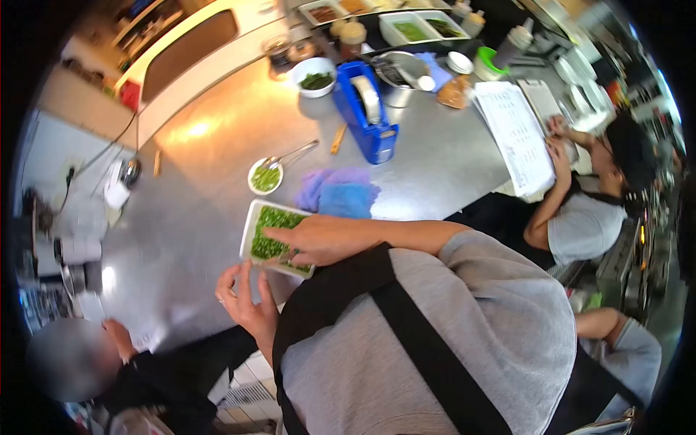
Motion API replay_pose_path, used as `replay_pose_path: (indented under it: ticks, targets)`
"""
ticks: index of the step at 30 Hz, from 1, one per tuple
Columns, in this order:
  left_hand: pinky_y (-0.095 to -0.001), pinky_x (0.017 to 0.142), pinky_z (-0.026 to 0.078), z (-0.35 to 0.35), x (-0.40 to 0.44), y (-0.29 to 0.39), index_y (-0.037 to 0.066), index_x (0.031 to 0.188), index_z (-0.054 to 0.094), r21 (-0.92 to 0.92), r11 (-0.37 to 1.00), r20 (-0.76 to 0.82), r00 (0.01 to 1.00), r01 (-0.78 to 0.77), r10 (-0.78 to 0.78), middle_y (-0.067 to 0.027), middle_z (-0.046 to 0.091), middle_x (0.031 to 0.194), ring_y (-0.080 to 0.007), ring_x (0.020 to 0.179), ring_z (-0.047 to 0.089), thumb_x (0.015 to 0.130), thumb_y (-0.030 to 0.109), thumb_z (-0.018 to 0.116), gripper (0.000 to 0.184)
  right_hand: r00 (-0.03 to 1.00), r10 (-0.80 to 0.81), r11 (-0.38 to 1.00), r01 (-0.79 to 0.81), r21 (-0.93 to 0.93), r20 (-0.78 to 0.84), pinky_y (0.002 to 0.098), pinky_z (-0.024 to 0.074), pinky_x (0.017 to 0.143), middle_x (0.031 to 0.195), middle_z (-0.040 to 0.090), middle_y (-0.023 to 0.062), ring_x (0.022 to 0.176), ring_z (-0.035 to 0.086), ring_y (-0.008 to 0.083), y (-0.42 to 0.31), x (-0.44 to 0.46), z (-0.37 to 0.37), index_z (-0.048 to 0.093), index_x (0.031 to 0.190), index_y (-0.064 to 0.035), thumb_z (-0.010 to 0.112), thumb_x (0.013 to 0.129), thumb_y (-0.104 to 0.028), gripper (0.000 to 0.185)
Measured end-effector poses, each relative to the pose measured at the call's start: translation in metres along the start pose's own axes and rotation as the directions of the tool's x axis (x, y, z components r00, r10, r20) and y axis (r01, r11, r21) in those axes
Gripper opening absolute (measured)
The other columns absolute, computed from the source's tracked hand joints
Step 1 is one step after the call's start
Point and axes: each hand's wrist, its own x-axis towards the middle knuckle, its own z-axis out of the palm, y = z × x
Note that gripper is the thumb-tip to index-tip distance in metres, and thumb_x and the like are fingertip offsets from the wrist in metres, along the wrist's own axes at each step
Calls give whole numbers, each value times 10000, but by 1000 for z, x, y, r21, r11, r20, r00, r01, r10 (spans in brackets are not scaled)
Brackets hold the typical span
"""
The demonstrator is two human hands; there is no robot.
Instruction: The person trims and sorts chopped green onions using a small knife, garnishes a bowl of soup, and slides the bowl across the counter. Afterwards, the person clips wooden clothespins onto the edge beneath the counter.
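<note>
A white rectangular container (pixel 246 231) of finely chopped scallions (pixel 269 219) is set on the stainless-steel table (pixel 185 206), close to the wearer's body. Its long axis appears to run left to right across the view, dipping slightly toward the right; the right end is partly covered by the hand. The open top is faced upward, so the contents are presumably kept accessible from above.

The right hand (pixel 319 239) is placed over the container, with the index finger extended leftward across the scallions. Whether anything is pinched beneath the fingers cannot be determined. The left hand (pixel 250 301) is held empty, fingers spread, just beside the near rim, a position suited to steadying; contact with the rim cannot be confirmed.

Beyond the container, a small white bowl (pixel 265 193) of green slices is positioned. A spoon (pixel 298 151) is rested in it, its handle directed to the upper right, probably for easy grasping. A purple cloth (pixel 310 187) and a blue cloth (pixel 345 199) are laid nearby, likely for wiping. Farther out, a blue tape dispenser (pixel 377 143) is stood.
</note>
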Motion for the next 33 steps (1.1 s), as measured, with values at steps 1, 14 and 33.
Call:
replay_pose_path:
  ticks: [1,14,33]
  targets:
    - [-388,816,405,3,5,4,70,1017,653,28,992,39,992,-122,121,-109,543,1033,-289,977,500,693,34,673,327,998,46,999,-46,-4,40,456,465,630,784,606,226,744,609,383,-8,0,-6,347,1237,16,595,762,-124,553]
    - [-391,792,410,46,29,13,58,912,659,-112,871,99,867,-478,489,-57,601,898,-234,895,563,597,-17,681,325,987,158,986,-157,-57,18,488,436,590,763,597,228,723,592,412,-2,-2,-18,361,1161,16,578,770,-155,480]
    - [-405,866,453,37,49,-81,36,1066,613,-232,964,434,873,-128,220,-211,512,1193,-363,1039,535,751,7,538,325,928,351,780,-365,-509,-127,450,482,640,748,625,180,727,618,343,-52,14,-38,628,867,-37,568,746,-143,172]
